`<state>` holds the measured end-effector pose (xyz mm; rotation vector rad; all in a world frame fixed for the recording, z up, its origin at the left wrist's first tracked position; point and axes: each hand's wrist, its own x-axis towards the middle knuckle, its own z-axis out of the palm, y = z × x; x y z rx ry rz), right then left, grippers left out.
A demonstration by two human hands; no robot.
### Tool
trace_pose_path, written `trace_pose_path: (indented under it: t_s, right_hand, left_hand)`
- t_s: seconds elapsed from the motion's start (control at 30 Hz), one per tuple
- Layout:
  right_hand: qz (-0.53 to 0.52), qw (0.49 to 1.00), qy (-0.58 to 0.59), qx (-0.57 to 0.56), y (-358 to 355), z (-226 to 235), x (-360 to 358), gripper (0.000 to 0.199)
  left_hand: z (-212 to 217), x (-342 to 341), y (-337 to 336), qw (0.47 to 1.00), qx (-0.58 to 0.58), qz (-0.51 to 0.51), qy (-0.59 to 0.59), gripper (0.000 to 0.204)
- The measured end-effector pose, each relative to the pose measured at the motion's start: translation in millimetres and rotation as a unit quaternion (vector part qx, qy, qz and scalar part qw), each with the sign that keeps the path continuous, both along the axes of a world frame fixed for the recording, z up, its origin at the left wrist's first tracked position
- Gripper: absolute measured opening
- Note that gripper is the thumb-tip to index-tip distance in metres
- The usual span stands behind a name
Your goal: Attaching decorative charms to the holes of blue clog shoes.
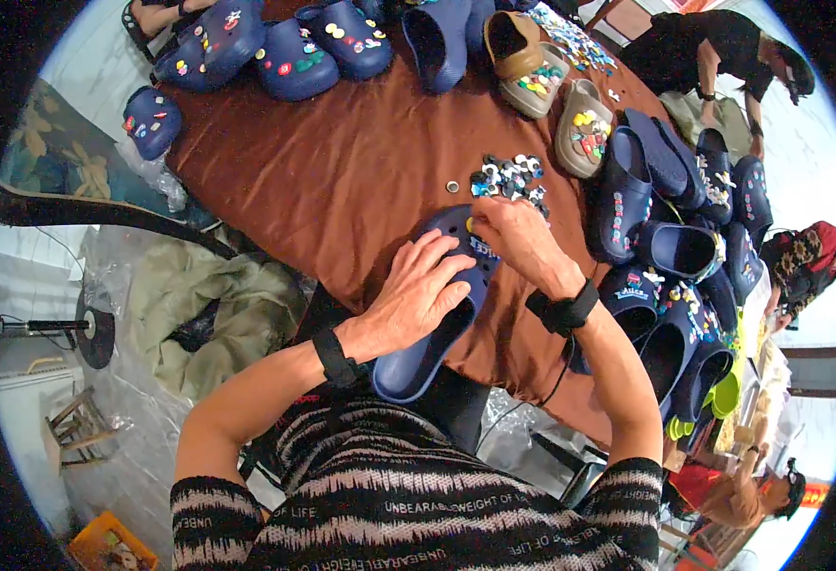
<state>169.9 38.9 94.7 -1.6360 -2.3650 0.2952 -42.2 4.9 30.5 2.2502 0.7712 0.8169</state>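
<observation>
A navy clog (407,369) is set at the brown tablecloth's (323,162) edge, heel jutting past it. Its upper is partly hidden by the left hand (402,297), fingers loosely spread, and its toe by the right hand (525,244), fingers bent at a yellow charm (470,226); whether that is pinched cannot be told. Just beyond, space is taken by loose charms (507,177); at right, by crowded charm-studded clogs (620,205)

Brown cloth (313,143) drapes the bench (237,195) in front of me; over on the pale floor (137,490) I see a small wooden stool (77,440) and an orange crate (104,544).
</observation>
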Motion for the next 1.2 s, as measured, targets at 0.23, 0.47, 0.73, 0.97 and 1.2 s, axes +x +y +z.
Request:
trace_pose_path:
  t_s: [0.23, 0.47, 0.73, 0.97, 1.2]
  right_hand:
    - [0.0, 0.999, -0.043, 0.019, -17.1, -8.0, 6.0, 0.019]
    - [-0.011, 0.994, -0.049, 0.1, -34.5, -25.0, 6.3, 0.031]
    - [-0.041, 0.993, 0.007, 0.111, -27.3, -36.3, 6.4, 0.024]
    - [0.029, 0.999, 0.041, 0.007, 6.7, -9.5, 13.9, 0.015]
    - [-0.07, 0.979, 0.162, -0.103, 7.6, -8.3, 14.8, 0.016]
  left_hand:
    - [3.8, 1.5, 1.7, 1.0, -0.014, 0.002, -0.004, 0.043]
    - [1.2, 3.2, 2.9, 1.0, -0.018, 0.005, 0.003, 0.043]
    - [4.4, 3.8, 6.2, 1.0, -0.016, 0.009, 0.004, 0.039]
    - [4.1, 4.0, 4.2, 1.0, -0.028, 0.004, -0.008, 0.039]
    - [4.9, 0.5, 3.1, 1.0, -0.019, 0.002, -0.011, 0.04]
